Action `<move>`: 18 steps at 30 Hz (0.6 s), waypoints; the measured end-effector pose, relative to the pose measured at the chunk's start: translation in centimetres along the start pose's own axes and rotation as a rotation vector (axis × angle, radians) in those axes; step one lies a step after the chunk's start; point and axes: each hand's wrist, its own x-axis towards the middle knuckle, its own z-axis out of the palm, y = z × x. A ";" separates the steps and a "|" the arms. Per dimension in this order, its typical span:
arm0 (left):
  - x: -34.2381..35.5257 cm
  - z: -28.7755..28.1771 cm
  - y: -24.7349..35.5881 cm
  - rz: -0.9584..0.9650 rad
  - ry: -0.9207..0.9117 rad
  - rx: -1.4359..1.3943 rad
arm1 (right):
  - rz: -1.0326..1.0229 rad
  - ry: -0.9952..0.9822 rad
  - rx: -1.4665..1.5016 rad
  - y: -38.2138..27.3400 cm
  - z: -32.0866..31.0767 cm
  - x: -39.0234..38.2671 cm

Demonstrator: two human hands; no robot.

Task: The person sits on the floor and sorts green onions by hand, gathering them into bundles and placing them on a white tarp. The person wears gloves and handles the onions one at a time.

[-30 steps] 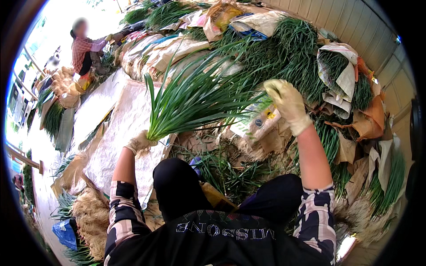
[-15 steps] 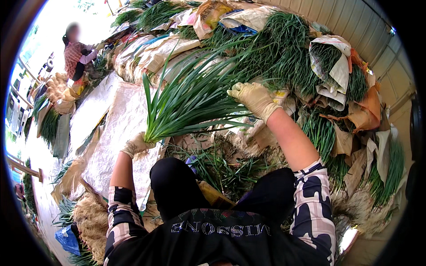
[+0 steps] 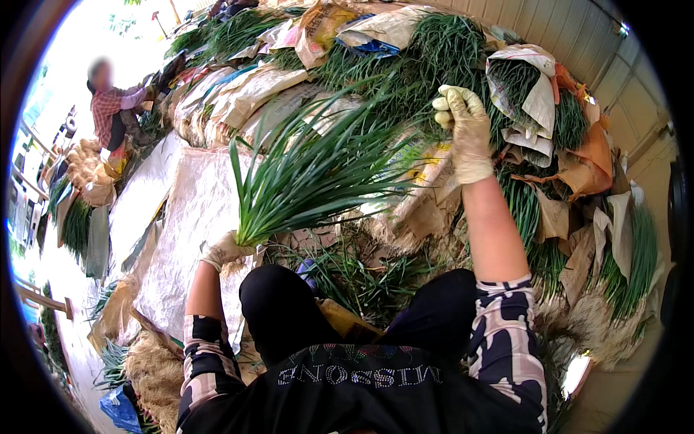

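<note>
- My left hand [image 3: 225,251], in a pale glove, is clenched around the root end of a bunch of long green chives [image 3: 311,177]; the blades fan up and out to the right from my fist, above my knees.
- My right hand [image 3: 463,130], gloved too, is raised well apart from the bunch, up against the big heap of greens [image 3: 426,58]. Its fingers are curled loosely; I cannot tell whether they pinch a few blades or nothing at all.
- The bunch hangs in the air over the near edge of the white woven sheet [image 3: 188,217] spread on the ground, not lying on it.
- Loose green scraps and trimmings [image 3: 361,275] lie on the ground between my knees, just below the bunch.
- What looks done, as I judge it: one handful is gathered and held tight at the base, its roots lined up in my fist.
- What looks left: no tie or band shows on the bunch, and the heap beyond my right hand, part wrapped in paper sacks [image 3: 528,94], remains large, so I reckon most of the sorting lies ahead.
- At the far left edge of the spread another person [image 3: 116,108] in a checked shirt sits among more greens, well apart from me.
</note>
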 end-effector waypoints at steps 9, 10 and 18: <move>-0.4 -2.0 -2.4 -0.023 0.071 -0.253 | 0.228 -0.738 -1.137 -0.3 -4.8 -5.5; -0.7 -2.2 -2.3 -0.011 0.077 -0.282 | 0.335 -0.643 -0.683 -0.2 -4.7 -4.3; -2.9 -3.1 -1.7 0.105 0.104 -0.216 | -0.223 -0.476 -1.065 -1.2 1.7 0.4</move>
